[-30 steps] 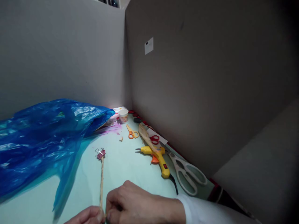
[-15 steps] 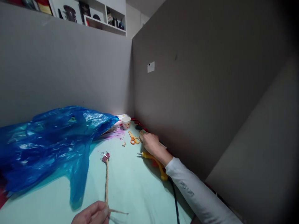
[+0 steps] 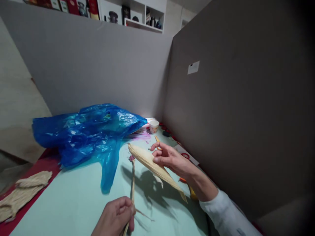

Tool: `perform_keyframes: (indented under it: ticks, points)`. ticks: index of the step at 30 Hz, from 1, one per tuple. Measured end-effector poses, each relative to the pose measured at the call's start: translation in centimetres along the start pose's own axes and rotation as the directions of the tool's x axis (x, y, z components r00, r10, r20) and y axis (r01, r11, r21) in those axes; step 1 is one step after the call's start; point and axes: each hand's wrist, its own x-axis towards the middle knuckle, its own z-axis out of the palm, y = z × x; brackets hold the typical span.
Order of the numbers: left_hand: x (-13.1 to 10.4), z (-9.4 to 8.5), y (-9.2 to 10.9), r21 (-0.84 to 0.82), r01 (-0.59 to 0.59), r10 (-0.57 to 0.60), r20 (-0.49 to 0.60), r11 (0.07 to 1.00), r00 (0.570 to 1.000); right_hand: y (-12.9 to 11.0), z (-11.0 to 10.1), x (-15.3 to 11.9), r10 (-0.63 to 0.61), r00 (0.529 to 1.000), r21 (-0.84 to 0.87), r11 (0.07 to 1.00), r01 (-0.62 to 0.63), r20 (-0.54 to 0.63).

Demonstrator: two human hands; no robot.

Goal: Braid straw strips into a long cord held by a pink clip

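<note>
pale-green tabletop [image 3: 71,196] | blue plastic bag [image 3: 86,134] (crumpled) | white cup [image 3: 154,127]

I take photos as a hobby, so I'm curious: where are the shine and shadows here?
Head view: white glare streaks the blue bag; same view: a dark shadow lies on the table below the right hand and pale husk; same view: the top right corner is black.

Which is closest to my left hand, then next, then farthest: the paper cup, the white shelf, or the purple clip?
1. Purple clip: ahead of your left hand, at the far end of the twisted strand.
2. Paper cup: at the back.
3. White shelf: up high, beyond the gray partition.
</note>
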Motion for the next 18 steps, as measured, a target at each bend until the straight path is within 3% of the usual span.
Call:
perform_keyframes:
  ticks: [3,7,10,14,16,18]
  points:
    - [0.1,0.0,-0.1,-0.012,0.052,-0.052,-0.001,0.999,0.999,0.2,0.8,-0.1,0.019,1.0,0.078,0.997,-0.021,0.02]
    - [0.1,-0.1,0.1,-0.002,0.073,-0.073,0.004,0.997,0.997,0.1,0.2,-0.2,0.031,0.999,-0.253,0.967,-0.022,0.03]
    - [-0.1,-0.1,0.5,-0.007,0.094,-0.094,0.007,0.996,0.996,0.6,-0.5,-0.2,0.016,0.999,-0.516,0.856,-0.031,-0.033]
    - [-0.3,0.0,0.8,-0.004,0.069,-0.069,0.002,0.998,0.998,1.4,-0.6,-0.1,-0.012,0.995,-0.689,0.722,-0.058,-0.097]
    - [-0.3,-0.1,0.8,-0.005,0.058,-0.058,0.005,0.998,0.998,1.5,-0.4,0.0,0.003,0.996,-0.671,0.739,-0.062,-0.089]
    - [-0.3,-0.1,0.7,-0.008,0.054,-0.054,0.012,0.998,0.998,1.5,-0.1,0.0,0.071,0.995,-0.499,0.861,-0.096,-0.069]
